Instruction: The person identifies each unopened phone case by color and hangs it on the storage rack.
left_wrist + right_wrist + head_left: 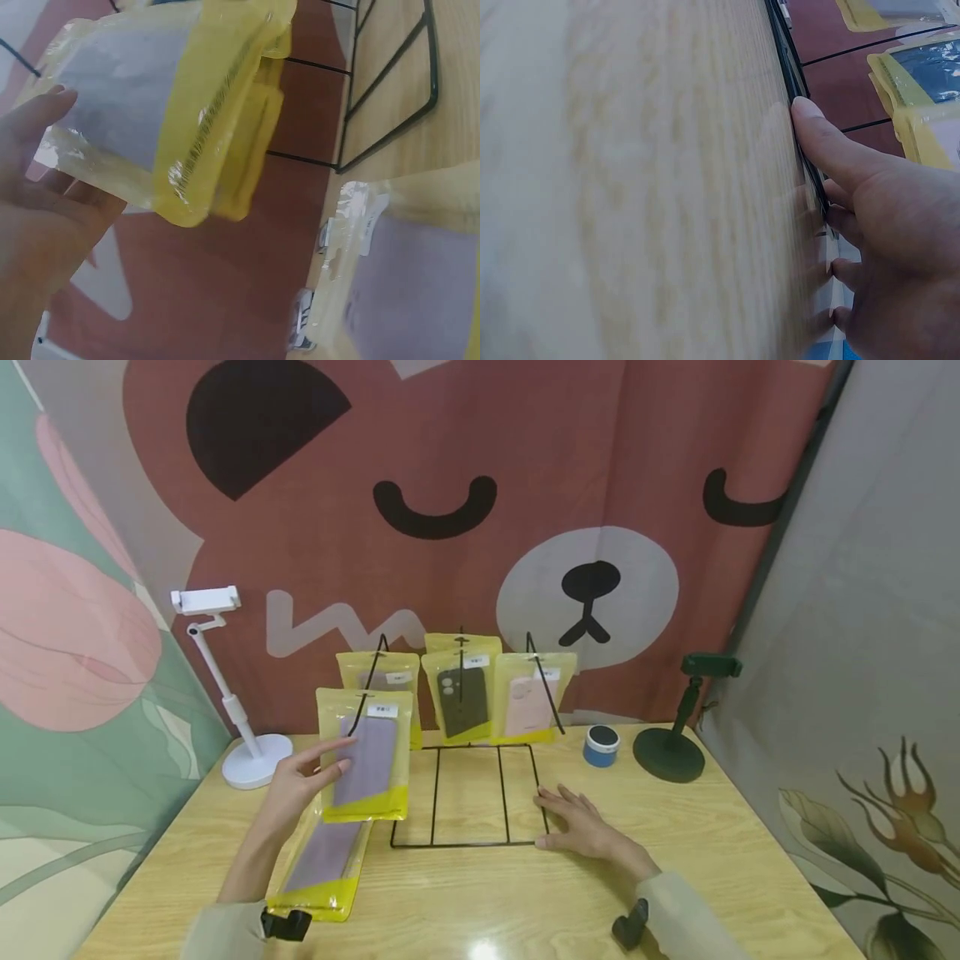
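My left hand (295, 787) pinches the left edge of a yellow-and-clear pouch (367, 760) holding a purple phone case. The thumb lies on its front, the other fingers behind. A hook's tip (353, 727) of the black wire rack (468, 844) shows in front of the pouch, near its top hole. Behind it another pouch (348, 670) hangs on the left side. My right hand (581, 828) rests on the table at the base's right side, fingers spread; in the right wrist view the thumb (810, 112) touches the wire.
Pouches with a dark phone case (463, 706) and a pink one (525, 706) hang on the other hooks. Another purple-case pouch (322, 860) lies front left. A white phone stand (257, 762), a blue round container (601, 752) and a dark green stand (669, 755) stand behind.
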A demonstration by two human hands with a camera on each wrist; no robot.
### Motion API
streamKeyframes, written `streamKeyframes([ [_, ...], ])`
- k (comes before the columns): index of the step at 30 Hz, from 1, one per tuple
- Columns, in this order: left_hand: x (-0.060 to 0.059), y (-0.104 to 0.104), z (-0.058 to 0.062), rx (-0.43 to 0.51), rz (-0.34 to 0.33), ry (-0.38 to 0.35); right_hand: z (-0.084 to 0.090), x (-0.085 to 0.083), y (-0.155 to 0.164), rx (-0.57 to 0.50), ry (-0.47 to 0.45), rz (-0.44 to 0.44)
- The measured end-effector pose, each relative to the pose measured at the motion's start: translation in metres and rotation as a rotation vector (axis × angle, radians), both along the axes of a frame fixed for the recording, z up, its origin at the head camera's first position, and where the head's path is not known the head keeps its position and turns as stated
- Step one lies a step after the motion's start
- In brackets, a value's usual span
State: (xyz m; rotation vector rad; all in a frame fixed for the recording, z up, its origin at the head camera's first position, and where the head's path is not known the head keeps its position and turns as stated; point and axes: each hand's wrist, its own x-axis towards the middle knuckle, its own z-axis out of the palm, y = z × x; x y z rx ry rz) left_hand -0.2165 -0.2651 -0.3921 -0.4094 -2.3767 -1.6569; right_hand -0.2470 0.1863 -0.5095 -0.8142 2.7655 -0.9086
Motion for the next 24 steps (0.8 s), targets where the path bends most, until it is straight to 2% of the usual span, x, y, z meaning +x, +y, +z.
streamKeyframes([
  [3,-0.015,0.002,-0.002,0.025,0.008,-0.038,0.000,0.000,0.000,0.004,0.005,0.002],
  [8,-0.036,0.005,-0.001,0.083,-0.019,-0.090,0.001,0.000,0.000,0.007,-0.007,-0.004],
  [14,-0.051,0.007,0.000,0.092,-0.031,-0.090,0.001,0.001,0.000,0.010,-0.013,-0.014],
  [17,-0.052,0.008,0.000,0.078,-0.046,-0.091,0.001,0.001,0.000,0.011,-0.019,-0.013],
  [20,-0.048,0.009,0.000,0.043,-0.069,-0.079,0.001,0.001,-0.001,0.009,-0.027,-0.015],
  [22,-0.043,0.008,-0.002,0.020,-0.080,-0.053,0.001,0.002,-0.001,0.005,-0.030,-0.016],
  [24,-0.035,0.005,-0.004,-0.007,-0.055,0.001,0.000,0.002,-0.001,0.001,-0.027,-0.013],
])
